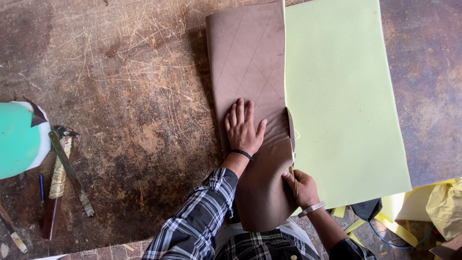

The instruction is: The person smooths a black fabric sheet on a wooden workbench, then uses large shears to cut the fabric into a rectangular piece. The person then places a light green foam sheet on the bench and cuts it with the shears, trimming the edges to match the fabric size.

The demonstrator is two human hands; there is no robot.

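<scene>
Two hands work at the frame's centre: the left hand [243, 127] lies flat and open on a brown fabric panel [250, 72], the right hand [301, 188] pinches its edge beside the green foam sheet [341, 96]. A hammer [57, 178] and file [71, 173] lie at lower left on the scratched surface [130, 96].

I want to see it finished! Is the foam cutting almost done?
Not nearly. The brown piece already lies on the green foam. The left hand presses it flat while the right hand works a blade along its near edge. The edge farther up looks uncut.
</scene>
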